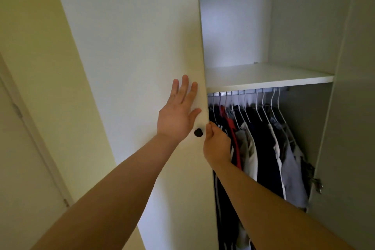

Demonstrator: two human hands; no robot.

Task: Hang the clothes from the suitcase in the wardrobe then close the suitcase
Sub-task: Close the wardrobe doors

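Note:
A white wardrobe stands in front of me, its left door shut and the right side open. My left hand lies flat against the left door, fingers straight, just above a small black knob. My right hand curls its fingers round the inner edge of that door, beside the knob. Inside, several garments in dark, white, grey and red hang on white wire hangers from a rail under a shelf. The suitcase is out of view.
The right wardrobe door stands open at the right, with a metal hinge on its inner side. A pale yellow wall and a room door frame lie to the left. The compartment above the shelf holds nothing visible.

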